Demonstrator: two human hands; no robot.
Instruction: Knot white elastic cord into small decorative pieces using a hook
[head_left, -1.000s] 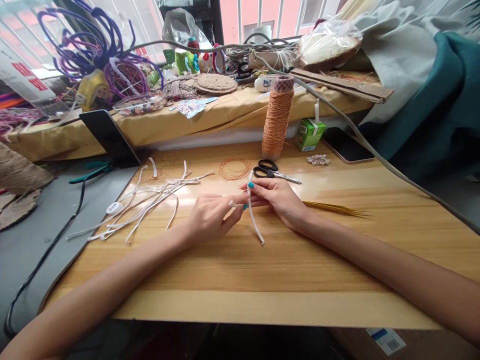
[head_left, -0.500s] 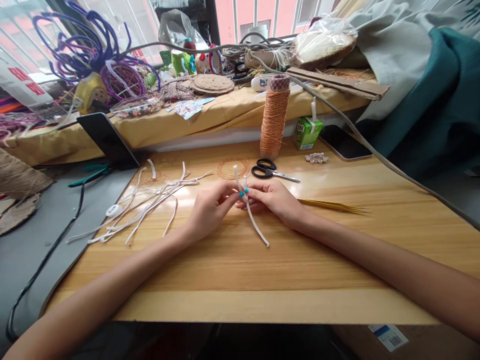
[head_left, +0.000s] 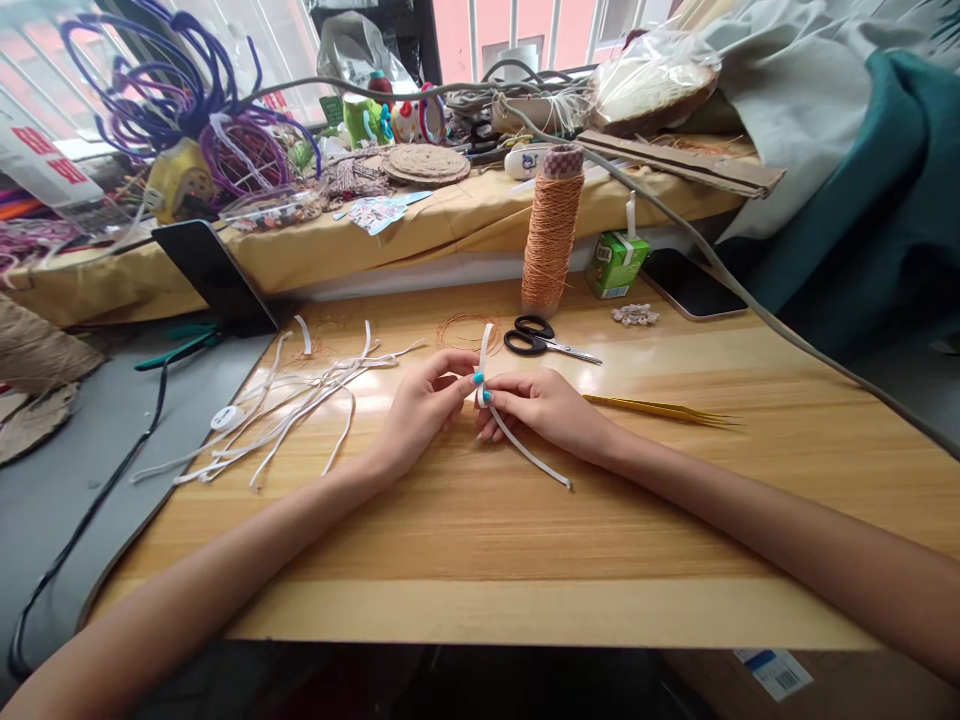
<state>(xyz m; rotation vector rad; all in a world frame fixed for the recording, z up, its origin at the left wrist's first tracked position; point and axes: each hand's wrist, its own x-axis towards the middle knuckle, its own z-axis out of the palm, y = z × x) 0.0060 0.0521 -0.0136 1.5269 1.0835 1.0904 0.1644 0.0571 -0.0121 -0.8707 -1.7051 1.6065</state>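
A white flat cord [head_left: 529, 453] is pinched between both my hands above the middle of the table. One end stands up past my fingertips and the longer end hangs down to the right. My left hand [head_left: 431, 405] grips it between thumb and forefinger. Just to the right, my right hand [head_left: 536, 405] pinches it slightly lower; part of the cord is hidden by the fingers. Several loose white cords [head_left: 300, 410] lie in a pile left of my left hand. Behind my hands are black-handled scissors [head_left: 551, 343] and a coil of thin orange string [head_left: 461, 335].
Gold tweezers [head_left: 667, 410] lie right of my right hand. A spool of orange twine [head_left: 553, 240], a green drink carton [head_left: 617, 265] and a phone [head_left: 694, 283] stand or lie at the back. A dark tablet-like screen [head_left: 214, 275] leans at the left; a grey cable [head_left: 795, 340] crosses the right.
My fingers have shifted on the cord, with the right thumb now lower than the left. The hanging end has swung to the right, and only one upper end shows now.
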